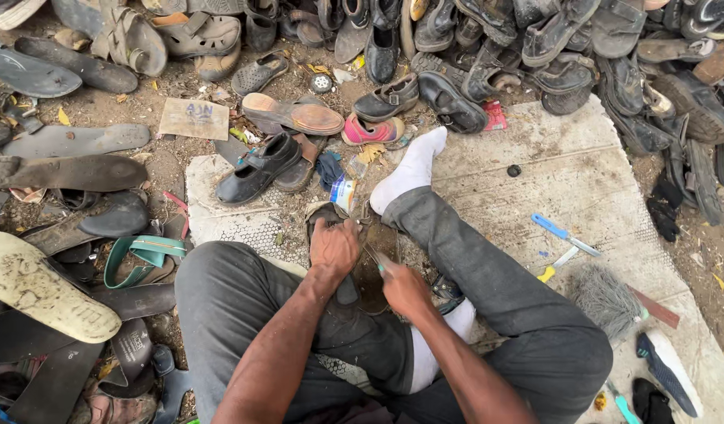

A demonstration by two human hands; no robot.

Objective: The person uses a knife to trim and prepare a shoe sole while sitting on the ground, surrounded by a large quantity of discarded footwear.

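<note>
I sit cross-legged on the ground in grey trousers and white socks. My left hand [334, 247] presses down on a dark shoe [328, 216] held between my legs, gripping its upper. My right hand [405, 289] is closed around a thin metal tool [375, 257] whose tip points at the shoe's side. Much of the shoe is hidden under my left hand.
A black strapped shoe [256, 169] and a pink shoe [371, 130] lie ahead on a pale mat [566, 177]. A blue-handled tool [564, 234], a yellow-handled tool [556, 265] and a brush [609, 298] lie right. Piles of worn shoes and soles [44, 286] surround me.
</note>
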